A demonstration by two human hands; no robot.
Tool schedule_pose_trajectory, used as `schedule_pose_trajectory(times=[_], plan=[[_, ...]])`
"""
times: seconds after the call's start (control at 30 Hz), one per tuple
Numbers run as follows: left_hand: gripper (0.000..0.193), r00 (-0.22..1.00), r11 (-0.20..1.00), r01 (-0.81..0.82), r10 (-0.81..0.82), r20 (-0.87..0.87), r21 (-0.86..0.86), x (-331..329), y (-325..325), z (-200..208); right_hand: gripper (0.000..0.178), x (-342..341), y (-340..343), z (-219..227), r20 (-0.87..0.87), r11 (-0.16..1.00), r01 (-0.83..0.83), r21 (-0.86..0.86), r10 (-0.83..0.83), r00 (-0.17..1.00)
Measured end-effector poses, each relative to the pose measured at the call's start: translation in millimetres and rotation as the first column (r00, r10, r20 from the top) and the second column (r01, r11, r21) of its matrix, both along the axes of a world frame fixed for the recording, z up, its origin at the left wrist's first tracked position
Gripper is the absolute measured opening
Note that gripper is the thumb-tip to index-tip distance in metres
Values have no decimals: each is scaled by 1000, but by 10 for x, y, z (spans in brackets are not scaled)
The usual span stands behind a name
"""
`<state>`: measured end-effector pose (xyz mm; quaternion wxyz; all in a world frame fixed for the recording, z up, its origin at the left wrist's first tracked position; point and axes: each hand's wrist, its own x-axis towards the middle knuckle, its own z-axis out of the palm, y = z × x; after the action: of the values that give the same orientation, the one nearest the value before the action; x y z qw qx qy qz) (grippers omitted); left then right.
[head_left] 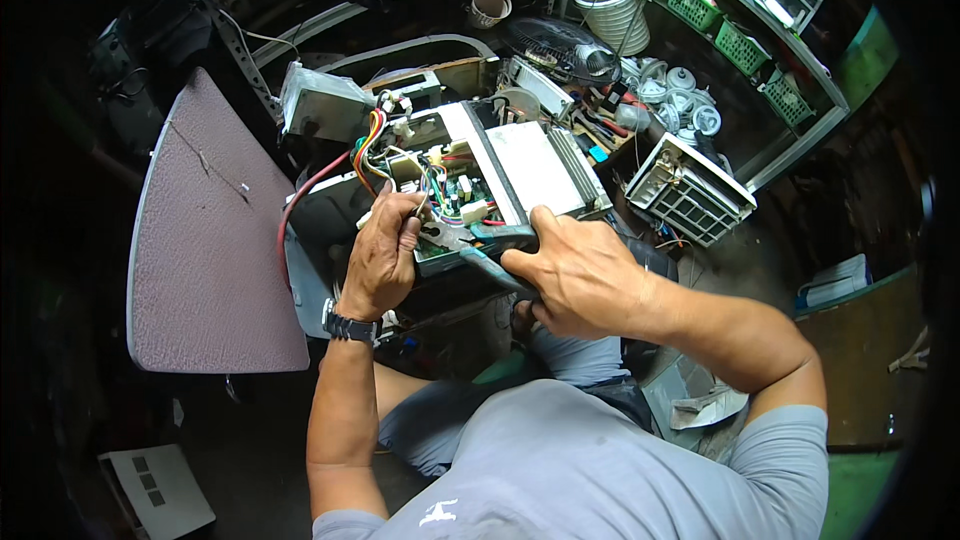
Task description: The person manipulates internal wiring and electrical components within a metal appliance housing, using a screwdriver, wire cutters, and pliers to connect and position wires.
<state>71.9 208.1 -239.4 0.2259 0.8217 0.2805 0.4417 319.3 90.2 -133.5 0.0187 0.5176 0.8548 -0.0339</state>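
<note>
My right hand is wrapped round the teal handles of a pair of pliers. The pliers' jaws point left, over the near edge of an opened appliance control unit. Inside that unit lie a green circuit board, white connectors and coloured wires. At the unit's near left corner, the thumb and fingers of my left hand are pinched together on a thin wire, whose end is partly hidden. A bundle of red, yellow and orange wires rises behind that hand.
A pinkish textured panel stands at the left, with a thick red cable beside it. Behind are a metal box, a black fan and loose hand tools. A white grilled housing and green baskets are at right.
</note>
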Motion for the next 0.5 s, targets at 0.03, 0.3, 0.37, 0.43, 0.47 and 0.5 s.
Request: schedule_pose_trajectory(times=[0.03, 0.3, 0.37, 0.43, 0.47, 0.5], plan=[[10, 1000, 1000, 1, -1, 5, 5, -8, 7, -21, 37, -19, -27, 3, -33, 999, 36, -12, -36, 999], [12, 996, 995, -59, 64, 54, -85, 88, -32, -91, 39, 37, -122, -318, -135, 994, 107, 15, -104, 985], [14, 996, 995, -64, 68, 51, -72, 60, -8, -111, 39, 19, -123, -370, -155, 995, 98, 29, -93, 984], [15, 998, 995, -60, 62, 22, -75, 61, -17, -96, 40, 30, -115, -402, -170, 995, 89, 51, -79, 982], [14, 998, 996, -53, 55, 25, -71, 66, -7, -92, 40, 37, -109, -397, -180, 995, 89, 47, -79, 981], [14, 999, 997, -45, 47, 28, -68, 69, -3, -89, 41, 43, -108, -396, -189, 995, 88, 44, -78, 979]])
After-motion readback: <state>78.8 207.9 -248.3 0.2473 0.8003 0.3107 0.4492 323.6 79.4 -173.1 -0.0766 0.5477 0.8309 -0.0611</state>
